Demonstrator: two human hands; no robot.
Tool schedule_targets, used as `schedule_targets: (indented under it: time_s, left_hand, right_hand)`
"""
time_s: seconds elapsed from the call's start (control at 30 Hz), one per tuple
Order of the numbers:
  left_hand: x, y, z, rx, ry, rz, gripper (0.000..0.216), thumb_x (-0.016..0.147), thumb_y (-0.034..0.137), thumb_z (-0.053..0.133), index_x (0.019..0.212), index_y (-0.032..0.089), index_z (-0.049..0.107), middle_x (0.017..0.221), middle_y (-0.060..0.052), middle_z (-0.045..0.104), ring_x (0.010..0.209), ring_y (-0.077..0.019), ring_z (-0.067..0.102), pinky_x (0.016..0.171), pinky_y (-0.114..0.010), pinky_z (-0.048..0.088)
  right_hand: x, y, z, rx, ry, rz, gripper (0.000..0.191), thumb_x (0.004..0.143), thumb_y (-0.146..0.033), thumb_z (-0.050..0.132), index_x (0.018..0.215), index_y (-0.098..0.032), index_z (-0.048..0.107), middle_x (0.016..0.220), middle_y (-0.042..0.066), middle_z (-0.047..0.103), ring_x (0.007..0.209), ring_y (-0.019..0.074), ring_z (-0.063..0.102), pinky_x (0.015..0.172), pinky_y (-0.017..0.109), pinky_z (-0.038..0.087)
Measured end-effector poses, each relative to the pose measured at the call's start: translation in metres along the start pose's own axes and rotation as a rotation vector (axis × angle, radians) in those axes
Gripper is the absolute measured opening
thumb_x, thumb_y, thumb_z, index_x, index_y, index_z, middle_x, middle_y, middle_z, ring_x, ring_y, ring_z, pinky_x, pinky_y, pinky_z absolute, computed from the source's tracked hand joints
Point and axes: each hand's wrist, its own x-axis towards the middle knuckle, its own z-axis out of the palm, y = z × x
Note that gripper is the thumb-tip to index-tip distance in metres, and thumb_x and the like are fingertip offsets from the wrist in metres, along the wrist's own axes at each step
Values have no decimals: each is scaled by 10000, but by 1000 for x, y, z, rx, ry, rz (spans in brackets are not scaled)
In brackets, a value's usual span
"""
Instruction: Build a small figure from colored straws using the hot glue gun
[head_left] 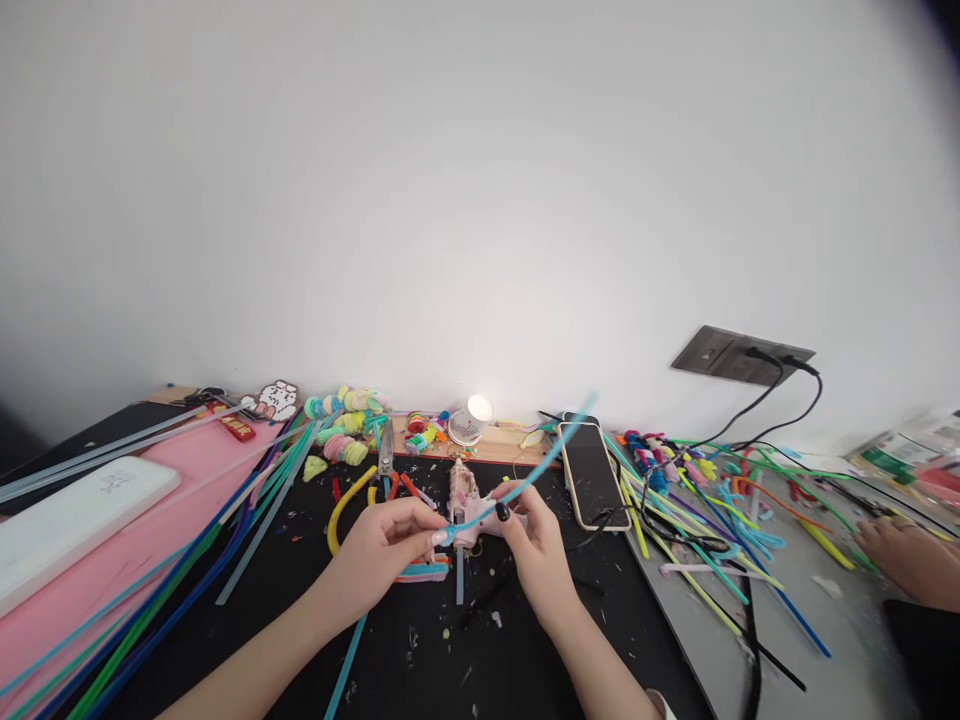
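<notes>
A light blue pipe cleaner (553, 460) stretches between my hands, its free end rising to the upper right. My left hand (390, 550) pinches its lower end, where a small curl shows at the fingertips. Farther along, the thumb and fingers of my right hand (534, 545) close on the same pipe cleaner. Just behind my hands lies a pale pink hot glue gun (466, 500), partly covered by them. A translucent glue stick (460, 580) points toward me below it. Pliers (386, 450) with orange-red handles are beyond my left hand.
A phone (595, 475) lies right of my hands, near loose pipe cleaners (705, 560). Cables hang from a wall socket (739, 355). A white case (82, 525) rests on pink material at left. A paper cup (471, 420) stands at back. Another person's hand (911, 555) is far right.
</notes>
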Motion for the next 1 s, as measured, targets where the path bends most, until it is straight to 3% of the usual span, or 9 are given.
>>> schedule_targets:
  time_s: [0.1, 0.23, 0.63, 1.0]
  left_hand:
    - [0, -6, -1, 29, -36, 9, 70, 764, 254, 673, 753, 189, 697, 713, 0, 679, 649, -150, 631, 659, -271, 516]
    - [1, -9, -3, 18, -23, 6, 96, 773, 284, 676, 763, 190, 696, 702, 2, 676, 639, -149, 629, 655, -276, 519]
    - [0, -1, -2, -88, 136, -68, 182, 686, 331, 748, 782, 180, 714, 654, 2, 672, 610, -145, 610, 626, -269, 517]
    - [1, 5, 5, -159, 221, -61, 312, 654, 348, 764, 884, 166, 658, 659, 15, 663, 586, -125, 594, 597, -243, 489]
  right_hand:
    - [0, 0, 2, 205, -34, 128, 290, 888, -454, 526, 733, -210, 499, 646, -33, 424, 562, 132, 414, 504, 236, 324]
    - [2, -9, 3, 163, -80, 111, 397, 901, -397, 487, 572, -216, 359, 558, -63, 290, 526, 107, 269, 489, 238, 226]
    - [-2, -5, 6, -93, -156, 4, 320, 884, -271, 461, 585, -206, 368, 545, -59, 345, 537, 107, 316, 530, 242, 254]
    - [-5, -10, 15, -163, -205, -125, 249, 864, -184, 440, 622, -213, 390, 584, -47, 393, 547, 115, 378, 537, 235, 298]
